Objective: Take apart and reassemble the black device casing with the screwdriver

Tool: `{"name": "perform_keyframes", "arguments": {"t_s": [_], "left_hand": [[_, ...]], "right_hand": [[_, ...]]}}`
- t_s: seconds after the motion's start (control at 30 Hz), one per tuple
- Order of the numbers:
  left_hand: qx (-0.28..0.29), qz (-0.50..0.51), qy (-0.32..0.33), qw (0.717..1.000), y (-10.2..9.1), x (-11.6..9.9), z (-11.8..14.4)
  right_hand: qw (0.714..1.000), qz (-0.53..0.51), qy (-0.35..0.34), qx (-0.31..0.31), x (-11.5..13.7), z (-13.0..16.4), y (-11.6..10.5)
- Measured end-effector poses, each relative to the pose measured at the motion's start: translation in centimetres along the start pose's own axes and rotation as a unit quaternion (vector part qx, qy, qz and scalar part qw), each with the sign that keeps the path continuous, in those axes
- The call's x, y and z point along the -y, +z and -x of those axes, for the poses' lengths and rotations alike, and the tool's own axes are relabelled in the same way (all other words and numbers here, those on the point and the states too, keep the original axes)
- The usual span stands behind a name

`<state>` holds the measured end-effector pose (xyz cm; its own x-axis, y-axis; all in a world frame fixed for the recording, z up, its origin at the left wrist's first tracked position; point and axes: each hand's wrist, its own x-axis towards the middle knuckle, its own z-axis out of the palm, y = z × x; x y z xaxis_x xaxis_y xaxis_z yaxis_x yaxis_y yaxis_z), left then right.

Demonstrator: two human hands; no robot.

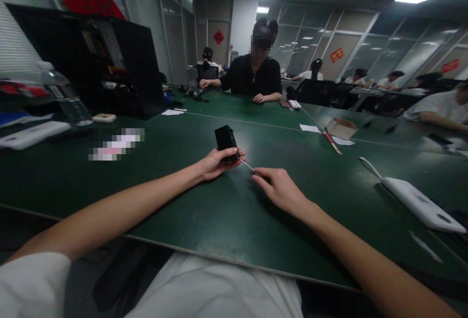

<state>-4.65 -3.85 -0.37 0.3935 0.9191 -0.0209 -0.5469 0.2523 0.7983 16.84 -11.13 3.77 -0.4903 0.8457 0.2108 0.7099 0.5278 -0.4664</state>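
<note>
Left hand grips a small black plastic box upright on the dark green worktop; right hand pinches a thin red-handled screwdriver, tip touching the box.

The small black box has its lower part hidden under the left hand's fingers. A pixel-blurred pale patch lies at nine o'clock. The white flat device, at three o'clock, meets the frame's edge.
</note>
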Motion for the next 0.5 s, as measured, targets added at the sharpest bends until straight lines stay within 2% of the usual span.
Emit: {"name": "perform_keyframes", "arguments": {"t_s": [0.03, 0.1, 0.13, 0.17, 0.2, 0.23, 0.3, 0.33, 0.4, 0.47, 0.5], "left_hand": [[-0.001, 0.004, 0.001, 1.0, 0.0, -0.1, 0.0], [-0.01, 0.016, 0.003, 1.0, 0.2, -0.2, 0.0], [-0.017, 0.022, 0.004, 1.0, 0.2, -0.3, 0.0], [-0.024, 0.027, 0.005, 0.999, 0.3, -0.4, 0.1], [-0.031, 0.03, 0.006, 0.999, 0.4, -0.4, 0.1], [-0.035, 0.031, 0.005, 0.999, 0.4, -0.4, 0.1], [-0.038, 0.029, 0.0, 0.999, 0.5, -0.4, 0.1], [-0.037, 0.026, -0.004, 0.999, 0.5, -0.3, 0.1], [-0.034, 0.02, -0.012, 0.999, 0.4, -0.3, 0.0], [-0.034, 0.014, -0.018, 0.999, 0.4, -0.2, 0.0], [-0.034, 0.013, -0.02, 0.999, 0.3, -0.2, 0.0]], "right_hand": [[0.991, -0.12, 0.041, 0.041, 0.0, -0.2, 0.2], [0.936, -0.313, 0.121, 0.108, 0.0, -0.6, 0.6], [0.911, -0.365, 0.147, 0.127, -0.1, -0.7, 0.8], [0.902, -0.379, 0.155, 0.135, -0.1, -0.8, 0.9], [0.918, -0.347, 0.143, 0.131, -0.2, -0.9, 0.9], [0.945, -0.282, 0.118, 0.115, -0.2, -0.9, 0.9], [0.989, -0.118, 0.064, 0.059, -0.3, -0.7, 0.7], [0.998, -0.029, 0.039, 0.027, -0.4, -0.6, 0.5], [0.99, 0.139, 0.002, -0.014, -0.3, -0.2, 0.1], [0.96, 0.277, -0.027, -0.03, -0.2, 0.1, -0.2], [0.949, 0.31, -0.036, -0.035, -0.1, 0.1, -0.3]]}}
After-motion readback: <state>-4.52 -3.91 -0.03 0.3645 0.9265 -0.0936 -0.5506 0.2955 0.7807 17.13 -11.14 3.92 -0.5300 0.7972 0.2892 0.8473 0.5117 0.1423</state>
